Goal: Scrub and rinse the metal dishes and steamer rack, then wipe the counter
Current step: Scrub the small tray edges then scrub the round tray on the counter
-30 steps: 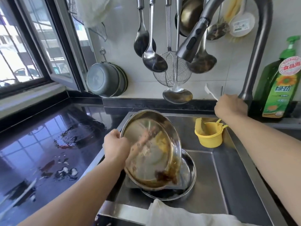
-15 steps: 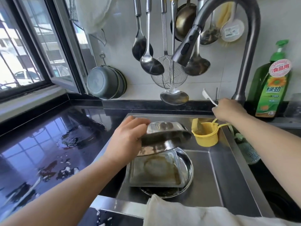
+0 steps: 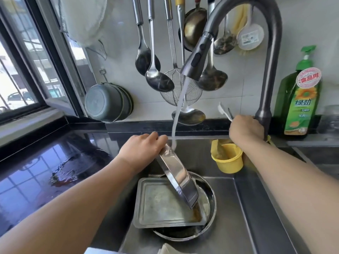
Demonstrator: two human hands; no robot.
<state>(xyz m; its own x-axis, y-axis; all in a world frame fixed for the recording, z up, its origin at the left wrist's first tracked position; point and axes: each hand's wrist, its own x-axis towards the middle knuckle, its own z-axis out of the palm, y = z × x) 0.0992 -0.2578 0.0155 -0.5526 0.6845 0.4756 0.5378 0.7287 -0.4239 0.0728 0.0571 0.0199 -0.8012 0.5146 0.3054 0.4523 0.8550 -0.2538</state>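
Here, a tilted dish [image 3: 177, 174] is gripped at its rim by the left hand [image 3: 140, 149] under running water; the faucet [image 3: 264, 114] base is clasped by the right hand [image 3: 244, 128], above a steel sink [image 3: 256, 208] beside a wet black counter [image 3: 45, 171].

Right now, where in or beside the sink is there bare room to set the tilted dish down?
Free: the sink floor right of the round pan and in front of the yellow cup. The black counter left of the sink is bare but wet. Crowded: mid-sink, where the square tray lies on the round pan beneath the tilted dish that the left hand holds.
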